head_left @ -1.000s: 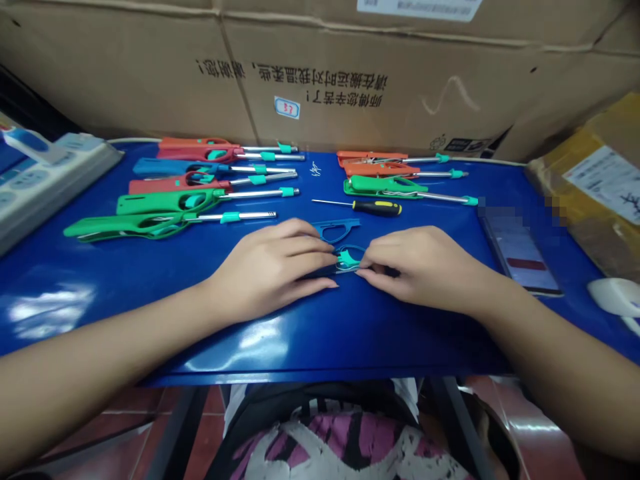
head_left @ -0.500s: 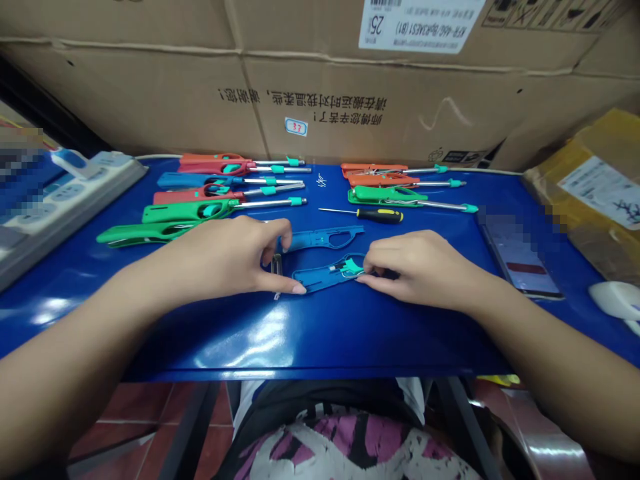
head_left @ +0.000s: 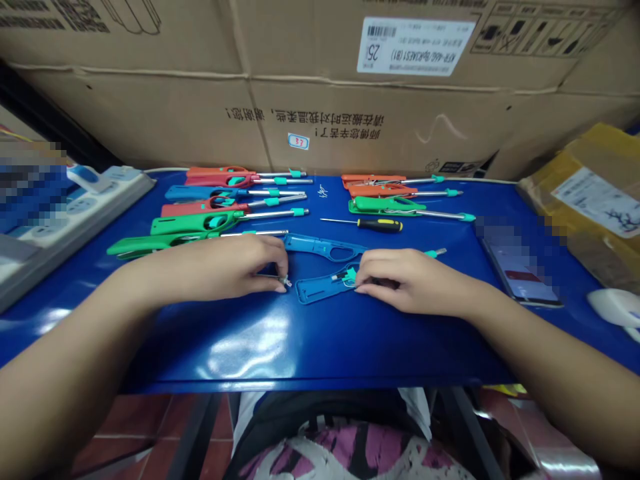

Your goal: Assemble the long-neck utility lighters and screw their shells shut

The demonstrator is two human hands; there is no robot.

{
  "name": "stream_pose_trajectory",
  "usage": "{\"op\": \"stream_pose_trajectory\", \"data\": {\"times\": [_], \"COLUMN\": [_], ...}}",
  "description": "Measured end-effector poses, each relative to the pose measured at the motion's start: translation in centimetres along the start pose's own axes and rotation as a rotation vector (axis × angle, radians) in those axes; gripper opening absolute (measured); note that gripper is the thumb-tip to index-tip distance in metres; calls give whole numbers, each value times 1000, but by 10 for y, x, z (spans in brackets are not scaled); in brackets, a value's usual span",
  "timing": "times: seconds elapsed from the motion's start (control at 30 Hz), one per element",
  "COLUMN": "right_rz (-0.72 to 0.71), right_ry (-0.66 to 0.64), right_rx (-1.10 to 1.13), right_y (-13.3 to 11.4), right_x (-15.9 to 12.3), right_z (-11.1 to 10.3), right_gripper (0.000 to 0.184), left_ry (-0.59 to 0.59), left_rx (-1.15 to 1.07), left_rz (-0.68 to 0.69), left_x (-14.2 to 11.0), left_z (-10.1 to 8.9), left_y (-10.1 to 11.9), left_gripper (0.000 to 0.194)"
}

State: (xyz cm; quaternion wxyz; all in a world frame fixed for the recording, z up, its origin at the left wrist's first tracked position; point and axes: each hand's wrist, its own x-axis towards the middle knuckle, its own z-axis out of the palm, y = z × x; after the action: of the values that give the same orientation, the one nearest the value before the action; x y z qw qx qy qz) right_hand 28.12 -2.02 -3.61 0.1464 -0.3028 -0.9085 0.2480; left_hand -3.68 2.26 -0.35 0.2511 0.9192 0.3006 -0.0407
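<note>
My left hand (head_left: 250, 265) is closed in a pinch around a small lighter fuel tank (head_left: 286, 282), whose pale tip shows at the fingertips; the rest is hidden. My right hand (head_left: 400, 277) is closed on the lower blue lighter shell half (head_left: 315, 291), which lies with its inside up. A teal trigger (head_left: 350, 275) with a dark part and thin wire sits in that shell near my right fingertips. Past my right hand pokes a metal lighter tube (head_left: 439, 253) with a teal piece. Just behind lies the other blue shell half (head_left: 310, 246), apart from both hands.
Several coloured lighters (head_left: 200, 223) lie in a row at the left back, and more opened ones (head_left: 387, 205) at the right. A screwdriver (head_left: 380, 225), phone (head_left: 520, 267), white mouse (head_left: 615, 307), power strip (head_left: 75, 220) and cardboard box (head_left: 310, 100) surround the blue table (head_left: 325, 353).
My left hand has picked up the fuel tank that lay on the table beneath it. My right hand stays on the lower shell half. The whole view has tilted up slightly.
</note>
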Motion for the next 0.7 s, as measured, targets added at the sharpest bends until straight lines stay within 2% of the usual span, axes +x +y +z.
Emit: {"op": "stream_pose_trajectory", "data": {"times": [0.17,0.33,0.4,0.5,0.7], "right_rz": [17,73,94,131,187], "right_ry": [16,55,55,53,53], "right_rx": [83,130,157,212,309], "right_y": [-1,-7,-8,-10,-11], "right_x": [2,3,3,2,4], "right_z": [3,5,5,4,4], "right_gripper": [14,14,16,20,24], "left_ry": [142,301,312,262,256], "left_rx": [-122,-314,-427,-656,-920], "left_rz": [36,155,144,55,-60], "left_x": [7,25,30,33,33], "left_z": [2,23,33,43,47], "left_y": [18,37,42,47,54], "left_gripper": [23,20,22,32,36]}}
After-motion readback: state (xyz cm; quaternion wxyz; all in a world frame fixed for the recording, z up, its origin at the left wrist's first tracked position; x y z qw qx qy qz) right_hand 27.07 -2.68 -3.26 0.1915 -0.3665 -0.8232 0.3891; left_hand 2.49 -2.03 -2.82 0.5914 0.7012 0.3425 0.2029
